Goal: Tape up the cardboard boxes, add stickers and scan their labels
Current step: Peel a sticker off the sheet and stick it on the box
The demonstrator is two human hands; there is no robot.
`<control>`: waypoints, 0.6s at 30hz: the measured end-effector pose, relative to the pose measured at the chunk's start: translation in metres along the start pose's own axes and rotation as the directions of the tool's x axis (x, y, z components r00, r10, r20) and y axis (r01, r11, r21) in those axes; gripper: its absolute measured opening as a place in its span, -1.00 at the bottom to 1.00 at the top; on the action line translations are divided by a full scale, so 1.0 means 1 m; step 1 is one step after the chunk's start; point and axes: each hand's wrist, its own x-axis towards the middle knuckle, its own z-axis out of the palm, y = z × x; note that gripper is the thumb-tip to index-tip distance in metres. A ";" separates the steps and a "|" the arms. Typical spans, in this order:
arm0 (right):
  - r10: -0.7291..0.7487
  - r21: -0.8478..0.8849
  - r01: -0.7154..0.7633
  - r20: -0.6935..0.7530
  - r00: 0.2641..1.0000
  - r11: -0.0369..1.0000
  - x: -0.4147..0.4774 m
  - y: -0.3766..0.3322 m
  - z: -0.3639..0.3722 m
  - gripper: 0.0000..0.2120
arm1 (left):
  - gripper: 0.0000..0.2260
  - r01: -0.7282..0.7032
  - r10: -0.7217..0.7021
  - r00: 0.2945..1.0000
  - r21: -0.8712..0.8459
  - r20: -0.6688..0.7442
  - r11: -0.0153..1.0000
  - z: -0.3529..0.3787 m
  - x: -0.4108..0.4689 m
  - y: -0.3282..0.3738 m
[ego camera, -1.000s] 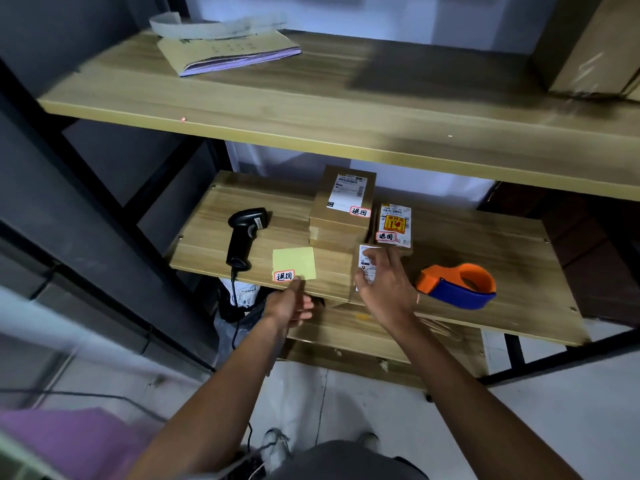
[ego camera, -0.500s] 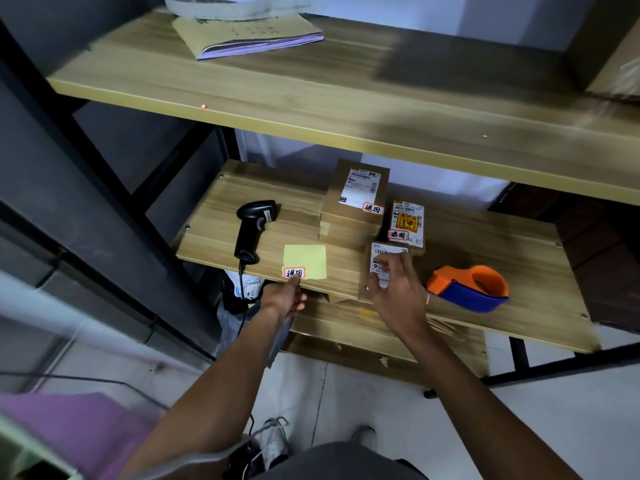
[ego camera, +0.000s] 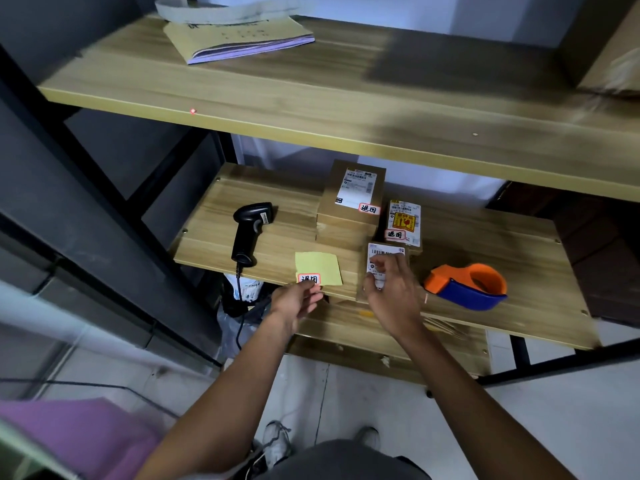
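Wooden shelving on a dark metal frame fills the corner, and the work sits on the lower shelf (ego camera: 207,240) at its front edge. The small box (ego camera: 388,251) stands right at that edge, under the right hand (ego camera: 391,289), whose bent fingers hold it across its white barcode label. Just beside it, the left hand (ego camera: 294,303) pinches the near edge of a red-bordered sticker (ego camera: 308,278) lying on a yellow backing sheet (ego camera: 318,265). Beyond the right hand stand two more boxes, a tall box (ego camera: 353,199) and a lower box (ego camera: 403,223), each already bearing the same sticker. The scanner (ego camera: 247,230) lies beyond the left hand, and the tape dispenser (ego camera: 467,285) lies off to the right hand's outer side. The danger, as I judge it, is in the peel: nothing pins the sheet, so it may lift with the sticker or slip off the edge. A sticker curling onto itself, or landing across the barcode, would spoil the scan.
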 end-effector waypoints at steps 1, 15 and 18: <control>0.003 0.006 -0.003 0.004 1.000 1.000 0.000 0.000 -0.001 -0.74 | -0.87 -0.012 0.013 0.999 -0.026 0.030 1.000 0.004 -0.003 0.003; 0.267 0.536 -0.270 0.084 0.960 0.800 0.008 -0.006 -0.032 -0.59 | -0.93 -0.153 0.221 0.853 -0.178 0.473 0.972 0.060 -0.083 0.044; 0.305 0.603 -0.245 0.002 0.952 0.759 0.008 -0.002 -0.040 -0.58 | -0.89 -0.237 0.242 0.831 -0.075 0.501 0.969 0.070 -0.092 0.042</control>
